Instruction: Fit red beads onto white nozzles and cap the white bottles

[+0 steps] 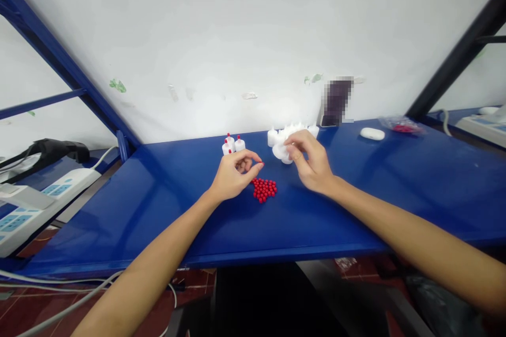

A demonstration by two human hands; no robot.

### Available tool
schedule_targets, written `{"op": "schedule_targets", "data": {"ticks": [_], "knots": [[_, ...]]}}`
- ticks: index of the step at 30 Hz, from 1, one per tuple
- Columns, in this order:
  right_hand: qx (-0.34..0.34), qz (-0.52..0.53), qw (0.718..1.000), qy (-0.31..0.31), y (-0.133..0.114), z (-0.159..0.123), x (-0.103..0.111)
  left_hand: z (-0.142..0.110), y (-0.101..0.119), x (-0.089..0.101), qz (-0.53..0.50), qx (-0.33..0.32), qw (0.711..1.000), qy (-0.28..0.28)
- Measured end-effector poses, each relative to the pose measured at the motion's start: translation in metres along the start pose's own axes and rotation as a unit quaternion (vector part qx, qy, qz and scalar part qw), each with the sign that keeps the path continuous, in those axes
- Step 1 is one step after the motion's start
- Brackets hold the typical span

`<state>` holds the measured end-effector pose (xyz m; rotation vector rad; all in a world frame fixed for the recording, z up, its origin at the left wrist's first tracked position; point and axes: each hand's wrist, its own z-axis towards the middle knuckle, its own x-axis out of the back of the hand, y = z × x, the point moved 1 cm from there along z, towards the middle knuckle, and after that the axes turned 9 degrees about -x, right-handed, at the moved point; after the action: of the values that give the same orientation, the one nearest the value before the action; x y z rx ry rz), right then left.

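Note:
My left hand [234, 175] is closed in a pinch, with a small red cap [262, 164] between thumb and forefinger. Below it on the blue table lies a loose pile of red caps [264, 190]. My right hand [312, 164] has its fingertips closed on a small white bottle [280, 151], held tilted; its top is hidden by the fingers. Several white bottles without red caps [272, 137] stand behind that hand, partly covered by it. A few white bottles with red caps [239, 144] stand upright beyond my left hand.
Against the wall leans a pixelated dark phone-like slab [337, 102]. To the right are a white oval case [372, 134] and a clear plastic bag [402, 125] with red contents. A white power strip [59, 189] lies at the left, near the blue frame post [79, 63].

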<state>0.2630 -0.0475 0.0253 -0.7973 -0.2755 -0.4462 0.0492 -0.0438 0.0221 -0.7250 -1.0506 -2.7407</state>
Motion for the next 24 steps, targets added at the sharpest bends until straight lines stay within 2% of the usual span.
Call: {"op": "schedule_targets", "data": {"ticks": [5, 8, 13, 19, 24], "knots": [[-0.059, 0.055, 0.989, -0.127, -0.002, 0.000, -0.007, -0.001, -0.001, 0.001, 0.114, -0.096, 0.988, 0.030], [-0.057, 0.059, 0.980, -0.183, -0.006, -0.002, -0.012, -0.003, -0.001, 0.000, 0.130, -0.121, 0.984, 0.025], [-0.005, -0.005, 0.985, -0.170, -0.010, -0.003, -0.018, -0.006, -0.002, -0.004, 0.123, -0.131, 0.984, 0.000], [-0.003, -0.006, 0.991, -0.134, -0.005, -0.003, -0.018, -0.007, -0.004, -0.004, 0.113, -0.127, 0.985, -0.021], [-0.021, 0.019, 0.988, -0.154, -0.011, -0.003, -0.016, -0.007, -0.005, -0.004, 0.109, -0.129, 0.985, -0.025]]}}
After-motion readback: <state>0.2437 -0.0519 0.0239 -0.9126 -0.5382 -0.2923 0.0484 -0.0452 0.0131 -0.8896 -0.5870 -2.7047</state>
